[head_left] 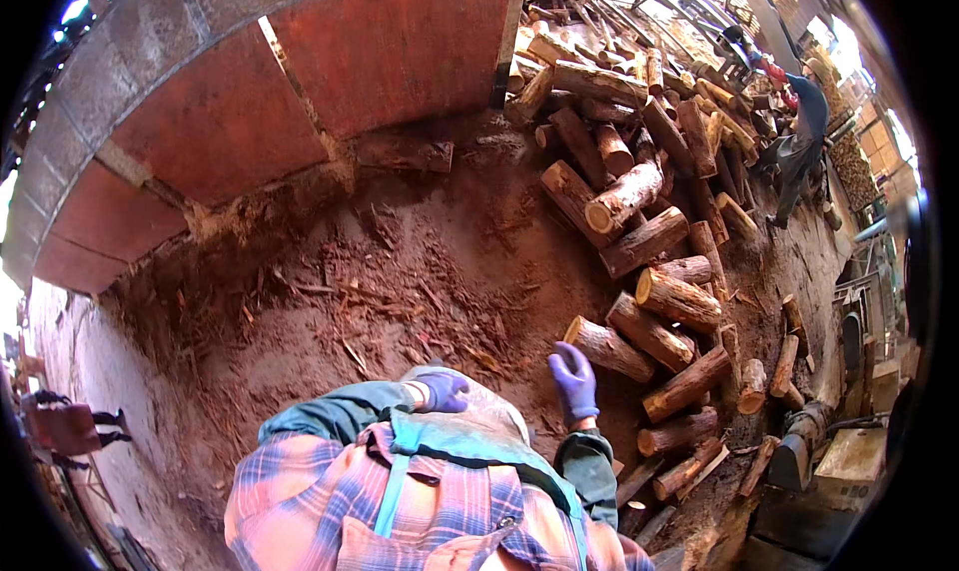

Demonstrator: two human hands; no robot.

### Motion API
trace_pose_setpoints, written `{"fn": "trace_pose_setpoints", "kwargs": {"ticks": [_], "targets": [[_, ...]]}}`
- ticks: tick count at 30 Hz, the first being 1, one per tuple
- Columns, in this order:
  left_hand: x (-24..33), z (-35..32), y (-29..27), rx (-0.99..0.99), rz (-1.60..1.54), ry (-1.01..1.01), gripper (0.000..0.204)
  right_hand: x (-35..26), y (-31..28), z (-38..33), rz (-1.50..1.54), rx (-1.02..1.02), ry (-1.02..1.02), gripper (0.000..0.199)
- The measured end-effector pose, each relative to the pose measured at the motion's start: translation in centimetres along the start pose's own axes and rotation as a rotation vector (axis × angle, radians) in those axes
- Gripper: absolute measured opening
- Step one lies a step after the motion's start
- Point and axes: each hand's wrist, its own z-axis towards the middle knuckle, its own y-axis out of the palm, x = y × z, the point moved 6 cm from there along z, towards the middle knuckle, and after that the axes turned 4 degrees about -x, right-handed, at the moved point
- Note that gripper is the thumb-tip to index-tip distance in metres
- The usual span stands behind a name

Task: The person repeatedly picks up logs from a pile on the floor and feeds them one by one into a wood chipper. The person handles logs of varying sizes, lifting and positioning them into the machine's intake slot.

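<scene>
My left hand point(442, 389), in a purple glove, rests at my waist against a greyish work apron point(489, 411). Its fingers point to the right, loosely laid, and nothing shows in them. My right hand point(574, 383), gloved the same way, is raised at my right side with its fingers stretched upward and holds nothing. Just beyond it lies the nearest log point(609, 349), its pale cut end facing my fingertips; whether they touch is hard to tell. More bark-covered logs point(679, 299) lie beside and beyond that one.
A large heap of logs point(599, 81) spreads at the far right. Bark scraps point(400, 301) litter the ground ahead. A rusty red metal wall point(400, 51) curves across the far left. One person point(804, 111) stands at the far right, another point(75, 426) at the left edge. Machinery point(839, 461) stands near right.
</scene>
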Motion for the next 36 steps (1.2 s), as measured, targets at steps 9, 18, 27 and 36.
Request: {"fn": "trace_pose_setpoints", "kwargs": {"ticks": [9, 18, 27, 36], "targets": [[-13.2, -3.7, -19.0, 0.029, -0.159, -0.216, 0.056, 4.9, 14.0, 10.9, 0.046, -0.276, 0.345, 0.040], [-19.4, 8.2, -40.3, 0.057, -0.080, -0.085, 0.057, 7.1, 22.9, 32.8, 0.042, -0.214, 0.431, 0.043], [-38.5, 9.4, -52.0, 0.224, -0.348, -0.365, 0.041, 0.7, 32.0, 50.0, 0.485, -0.294, 0.700, 0.040], [-47.9, 19.8, -61.5, -0.031, -0.403, -0.240, 0.039, 5.2, 37.9, 62.7, 1.161, 0.153, 0.812, 0.016]]}}
